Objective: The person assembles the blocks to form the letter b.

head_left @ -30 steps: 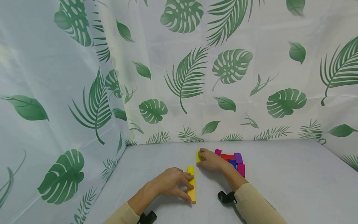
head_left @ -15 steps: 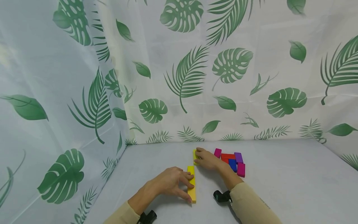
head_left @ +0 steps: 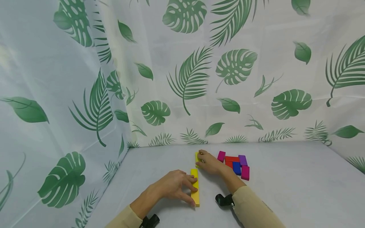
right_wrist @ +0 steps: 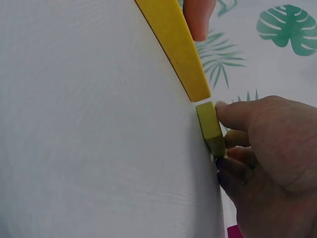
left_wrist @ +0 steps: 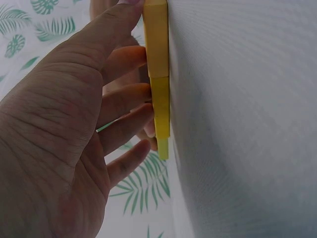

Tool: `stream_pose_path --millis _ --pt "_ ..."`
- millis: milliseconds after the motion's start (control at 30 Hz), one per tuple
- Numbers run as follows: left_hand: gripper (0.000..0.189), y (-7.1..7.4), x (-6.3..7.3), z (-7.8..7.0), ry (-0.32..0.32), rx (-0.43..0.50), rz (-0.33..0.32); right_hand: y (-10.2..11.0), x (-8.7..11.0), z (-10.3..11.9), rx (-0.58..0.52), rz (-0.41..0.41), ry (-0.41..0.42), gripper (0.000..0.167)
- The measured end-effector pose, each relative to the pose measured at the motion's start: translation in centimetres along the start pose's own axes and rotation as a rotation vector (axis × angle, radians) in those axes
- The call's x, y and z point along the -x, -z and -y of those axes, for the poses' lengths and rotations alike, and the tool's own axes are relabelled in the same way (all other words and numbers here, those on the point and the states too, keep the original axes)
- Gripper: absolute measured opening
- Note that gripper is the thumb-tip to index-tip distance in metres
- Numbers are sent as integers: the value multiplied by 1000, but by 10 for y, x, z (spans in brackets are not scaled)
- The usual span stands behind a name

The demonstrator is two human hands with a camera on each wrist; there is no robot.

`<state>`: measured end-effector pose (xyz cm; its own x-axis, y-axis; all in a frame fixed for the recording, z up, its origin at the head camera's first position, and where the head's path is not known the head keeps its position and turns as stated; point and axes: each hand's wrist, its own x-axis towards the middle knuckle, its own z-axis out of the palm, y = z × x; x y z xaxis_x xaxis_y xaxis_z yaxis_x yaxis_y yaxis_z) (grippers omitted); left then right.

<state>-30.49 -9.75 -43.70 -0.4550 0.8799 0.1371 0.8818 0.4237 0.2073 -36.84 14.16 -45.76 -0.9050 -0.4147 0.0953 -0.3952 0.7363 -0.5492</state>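
My left hand [head_left: 176, 185] rests its spread fingertips and thumb along a straight row of yellow blocks [head_left: 194, 173] lying on the table. In the left wrist view, a seam divides the row into an orange-yellow block [left_wrist: 157, 39] and a yellower block [left_wrist: 161, 106]. Beyond the row's far end, my right hand [head_left: 211, 163] pinches a short greenish-yellow block [right_wrist: 208, 121] between thumb and fingers. A narrow gap separates this block from the yellow row's end [right_wrist: 190, 74] in the right wrist view, nearly in line with it.
Right of my right hand lies a flat cluster: red blocks [head_left: 232, 159], a blue block [head_left: 236, 168], a purple block [head_left: 242, 160] and a magenta block [head_left: 245, 173]. Another magenta block [head_left: 221, 156] sits at its left. A leaf-printed curtain [head_left: 194, 126] borders the table's back.
My right hand has slid left with the greenish-yellow block, away from the coloured cluster and toward the line of the yellow row. My left hand has stayed put.
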Motion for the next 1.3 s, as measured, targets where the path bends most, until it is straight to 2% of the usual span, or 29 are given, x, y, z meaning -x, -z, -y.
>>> stream_pose_path --millis 267,400,533,700,800,900,1100,1300 --pt "50 0 0 0 -6 -4 -6 0 2 2 -33 9 -8 50" --pt "50 0 0 0 -6 -4 -7 0 3 2 -14 16 10 49" --pt "49 0 0 1 -5 -2 -8 1 3 3 -8 14 30 40" --pt "49 0 0 1 -21 -4 -11 0 1 3 -33 5 60 13" --pt "49 0 0 0 -24 -6 -12 0 0 3 -61 2 65 8" --pt "50 0 -1 0 -18 -4 -7 -1 1 2 -93 5 49 12" --pt "49 0 0 0 -1 10 3 0 2 2 -146 -1 5 44" --pt "49 0 0 -1 -1 8 6 -2 1 2 -147 -13 7 42"
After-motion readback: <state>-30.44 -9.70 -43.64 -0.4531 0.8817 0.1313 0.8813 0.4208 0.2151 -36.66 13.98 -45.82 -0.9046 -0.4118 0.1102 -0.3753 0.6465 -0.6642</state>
